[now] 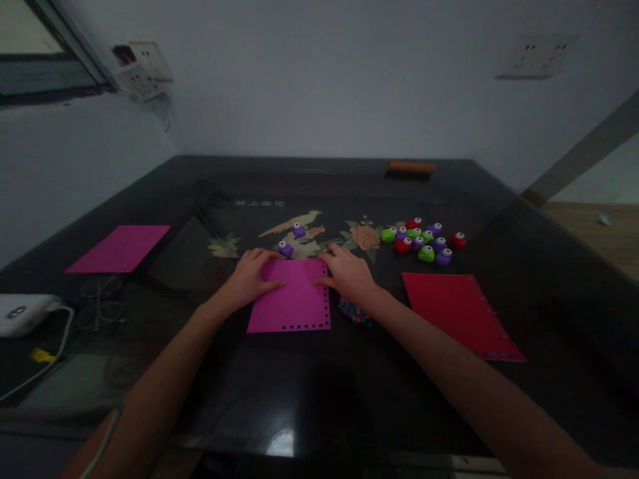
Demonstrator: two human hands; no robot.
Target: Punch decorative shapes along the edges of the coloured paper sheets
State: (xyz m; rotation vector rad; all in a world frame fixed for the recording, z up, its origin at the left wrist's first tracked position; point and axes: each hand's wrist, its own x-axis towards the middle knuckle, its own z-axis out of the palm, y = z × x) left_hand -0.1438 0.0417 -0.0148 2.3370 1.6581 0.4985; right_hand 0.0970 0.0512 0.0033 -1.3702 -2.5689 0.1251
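Note:
A pink sheet (294, 296) lies in front of me, with small dark dots along its right and bottom edges. My left hand (253, 276) grips its upper left corner, thumb over the surface and fingers at the top edge. At the upper right corner my right hand (347, 271) holds it the same way, the thumb pointing inward. Just above the sheet's top edge are two purple pieces with white eye-like tops, the nearer purple piece (285, 249) close to my left fingertips. Partly under my right forearm sits a pile of tiny blue and pink bits (353, 311).
To the right lies a red sheet (444, 309) with dots on two edges. Behind it is a cluster of red, green and purple pieces (426, 253). Another pink sheet (120, 249) and a white device with a cable (24, 314) are left. A brown roll (411, 167) lies at the back.

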